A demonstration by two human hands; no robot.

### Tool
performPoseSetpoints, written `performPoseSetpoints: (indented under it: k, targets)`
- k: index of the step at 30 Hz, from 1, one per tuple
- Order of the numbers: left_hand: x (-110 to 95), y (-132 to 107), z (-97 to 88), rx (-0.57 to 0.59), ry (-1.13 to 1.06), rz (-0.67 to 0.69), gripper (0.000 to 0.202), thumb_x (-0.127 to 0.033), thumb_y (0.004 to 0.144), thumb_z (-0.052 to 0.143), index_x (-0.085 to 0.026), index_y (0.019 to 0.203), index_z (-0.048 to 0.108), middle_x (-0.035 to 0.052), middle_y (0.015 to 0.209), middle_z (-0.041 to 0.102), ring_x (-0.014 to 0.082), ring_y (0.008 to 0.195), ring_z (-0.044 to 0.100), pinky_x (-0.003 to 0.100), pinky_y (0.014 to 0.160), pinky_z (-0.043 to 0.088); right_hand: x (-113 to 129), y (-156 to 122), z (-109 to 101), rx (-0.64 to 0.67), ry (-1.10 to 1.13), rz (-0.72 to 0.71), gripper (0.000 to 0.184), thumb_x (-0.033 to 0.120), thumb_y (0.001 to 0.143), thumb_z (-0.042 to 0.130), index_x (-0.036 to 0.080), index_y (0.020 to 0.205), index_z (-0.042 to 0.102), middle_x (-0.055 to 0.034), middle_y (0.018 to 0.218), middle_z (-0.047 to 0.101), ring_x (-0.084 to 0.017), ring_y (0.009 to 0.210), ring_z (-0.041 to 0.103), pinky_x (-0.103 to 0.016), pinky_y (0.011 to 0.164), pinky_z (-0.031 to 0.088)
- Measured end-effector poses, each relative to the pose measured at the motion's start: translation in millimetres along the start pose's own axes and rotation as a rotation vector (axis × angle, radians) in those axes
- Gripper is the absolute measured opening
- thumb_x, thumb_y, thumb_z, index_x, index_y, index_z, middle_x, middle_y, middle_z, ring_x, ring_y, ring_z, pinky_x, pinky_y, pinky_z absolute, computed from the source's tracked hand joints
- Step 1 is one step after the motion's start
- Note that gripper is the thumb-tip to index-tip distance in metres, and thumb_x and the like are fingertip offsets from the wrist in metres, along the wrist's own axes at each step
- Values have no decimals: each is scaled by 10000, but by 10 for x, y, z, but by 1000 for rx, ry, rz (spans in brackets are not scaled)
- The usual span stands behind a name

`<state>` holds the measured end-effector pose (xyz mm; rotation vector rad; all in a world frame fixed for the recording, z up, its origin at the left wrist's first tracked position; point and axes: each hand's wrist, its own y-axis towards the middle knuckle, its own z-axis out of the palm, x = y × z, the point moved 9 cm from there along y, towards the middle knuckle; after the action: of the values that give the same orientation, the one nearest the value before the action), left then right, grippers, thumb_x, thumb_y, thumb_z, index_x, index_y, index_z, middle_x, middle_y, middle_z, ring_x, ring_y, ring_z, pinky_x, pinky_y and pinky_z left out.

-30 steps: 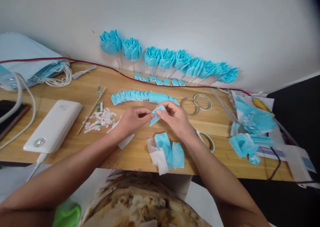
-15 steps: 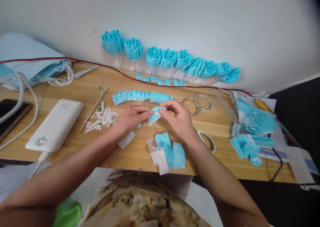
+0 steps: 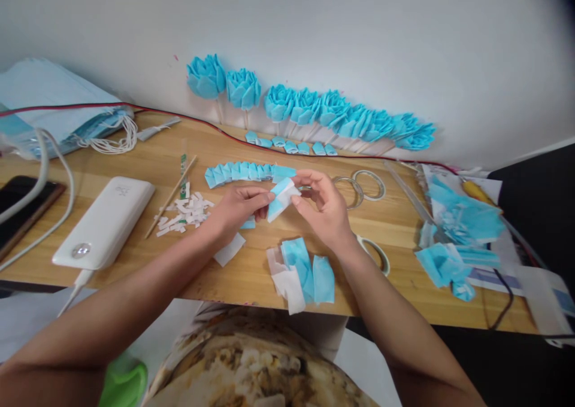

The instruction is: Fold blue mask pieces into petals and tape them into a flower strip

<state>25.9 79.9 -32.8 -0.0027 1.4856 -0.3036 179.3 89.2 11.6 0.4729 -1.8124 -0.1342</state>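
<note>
While it is held just above the desk, the strip, blue and white, is pinched at one end by the left hand and at the other by the right hand, their remaining fingers loosely curled. From the strip, a petal row lies at 11 o'clock, cut pieces at 6, tape rings at 3, a power bank at 9, and flowers at 12.

Blue-white folded piece; blue flowers; white power bank
</note>
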Motion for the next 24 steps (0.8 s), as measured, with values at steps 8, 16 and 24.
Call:
performPoseSetpoints:
  k: [8, 16, 24]
  targets:
    - [58, 30, -30, -21, 108, 10, 289, -424, 746, 704, -161, 631, 670, -27, 523, 563, 84, 507, 455, 219, 521, 355, -70, 21, -27, 6, 46, 112, 263, 347, 875, 659, 254, 1120, 686, -33, 1019, 715, -184, 952, 674, -348, 872, 562]
    - [89, 32, -57, -45, 150, 15, 263, -424, 731, 723, -167, 677, 710, -34, 525, 568, 81, 501, 450, 216, 499, 341, -99, 22, -26, -3, 19, 151, 181, 311, 849, 673, 229, 1002, 725, -18, 936, 724, -167, 866, 667, -325, 837, 551]
    - [124, 37, -62, -43, 98, -8, 285, -430, 753, 710, -172, 636, 682, -32, 527, 578, 81, 507, 466, 218, 519, 369, -141, 9, -30, 11, 98, 204, 229, 355, 865, 654, 248, 1049, 741, -22, 950, 730, -183, 886, 662, -318, 799, 543]
